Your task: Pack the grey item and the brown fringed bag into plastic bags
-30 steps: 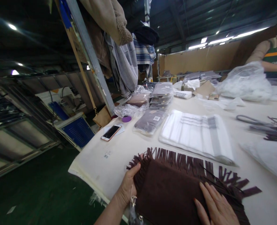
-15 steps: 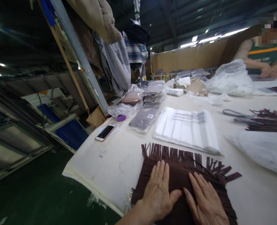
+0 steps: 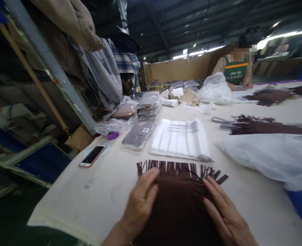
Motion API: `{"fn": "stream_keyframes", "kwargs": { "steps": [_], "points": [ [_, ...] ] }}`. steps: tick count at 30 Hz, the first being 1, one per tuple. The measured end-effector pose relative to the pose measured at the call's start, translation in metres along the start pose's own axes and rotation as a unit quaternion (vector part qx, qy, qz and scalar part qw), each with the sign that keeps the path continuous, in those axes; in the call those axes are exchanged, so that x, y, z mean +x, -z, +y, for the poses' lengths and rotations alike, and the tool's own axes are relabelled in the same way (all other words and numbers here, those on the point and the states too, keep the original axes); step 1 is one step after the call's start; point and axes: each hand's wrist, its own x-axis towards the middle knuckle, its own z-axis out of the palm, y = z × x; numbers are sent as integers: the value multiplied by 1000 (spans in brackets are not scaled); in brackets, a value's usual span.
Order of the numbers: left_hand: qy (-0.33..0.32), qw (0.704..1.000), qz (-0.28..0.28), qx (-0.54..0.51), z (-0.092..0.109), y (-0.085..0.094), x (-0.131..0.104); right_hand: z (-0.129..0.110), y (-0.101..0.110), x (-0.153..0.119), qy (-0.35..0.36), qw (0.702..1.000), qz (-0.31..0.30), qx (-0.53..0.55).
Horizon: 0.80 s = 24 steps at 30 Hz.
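A dark brown fringed fabric piece [image 3: 176, 205] lies on the white table in front of me, its row of cut strips pointing away. My left hand [image 3: 143, 200] is at its left edge, fingers stretched and turned inward, thumb a little apart. Over the right edge lies my right hand [image 3: 224, 208], fingers extended along the side fringe and thumb apart from them. A thin dark cord crosses the fringe near the right fingertips. Just beyond the strips is a folded white striped cloth [image 3: 180, 140].
Grey bagged packets [image 3: 140, 131] are stacked beyond, near a phone [image 3: 92, 156] and a purple disc [image 3: 112, 136]. To the right lie a white plastic bag [image 3: 258, 155] and another brown fringed piece [image 3: 263, 127]. A co-worker in a green apron [image 3: 235, 71] is across the table.
My view has turned right, so the table things sit farther left. My left hand has shifted from flat on the brown fabric to its left edge, and my hands are wider apart.
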Motion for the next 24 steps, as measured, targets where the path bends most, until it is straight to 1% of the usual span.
{"fn": "stream_keyframes", "kwargs": {
  "steps": [1, 2, 3, 4, 5, 6, 7, 8, 9, 10, 12, 13, 14, 15, 17, 19, 22, 24],
  "points": [
    [97, 992, 83, -15, -13, 13, 4, 5, 15, 3, -97, 994, 6, 48],
    [197, 973, 108, -42, -27, 25, 8, 11, 29, 7, -192, 976, 17, 100],
    [288, 948, 98, -87, -40, 33, 13, 17, 40, 11, -279, 947, 25, 160],
    [357, 920, 66, -149, -52, 39, 18, 23, 47, 14, -353, 908, 25, 224],
    [408, 889, 24, -207, -61, 43, 23, 29, 51, 18, -409, 866, 20, 288],
    [440, 860, -25, -257, -66, 44, 28, 33, 53, 22, -446, 824, 12, 348],
    [455, 837, -74, -295, -68, 45, 33, 36, 52, 26, -472, 788, 3, 396],
    [460, 820, -120, -318, -68, 44, 38, 38, 50, 30, -488, 761, -7, 428],
    [461, 808, -160, -329, -67, 43, 43, 39, 48, 34, -500, 744, -21, 442],
    [462, 800, -191, -333, -65, 42, 48, 40, 46, 38, -507, 736, -41, 447],
    [478, 779, -225, -337, -65, 38, 58, 39, 43, 47, -510, 726, -94, 452],
    [492, 765, -232, -346, -67, 36, 62, 39, 42, 52, -507, 719, -128, 457],
    [505, 744, -240, -365, -69, 33, 66, 39, 41, 56, -500, 706, -166, 474],
    [516, 719, -250, -393, -72, 30, 69, 40, 40, 61, -492, 682, -207, 500],
    [524, 663, -276, -458, -77, 22, 76, 41, 36, 70, -474, 616, -271, 568],
    [515, 621, -302, -508, -80, 15, 81, 42, 28, 78, -457, 554, -296, 630],
    [512, 583, -351, -524, -81, 2, 91, 43, 14, 91, -444, 482, -326, 681],
    [500, 570, -383, -528, -80, -7, 98, 43, 4, 100, -442, 438, -367, 692]
  ]
}}
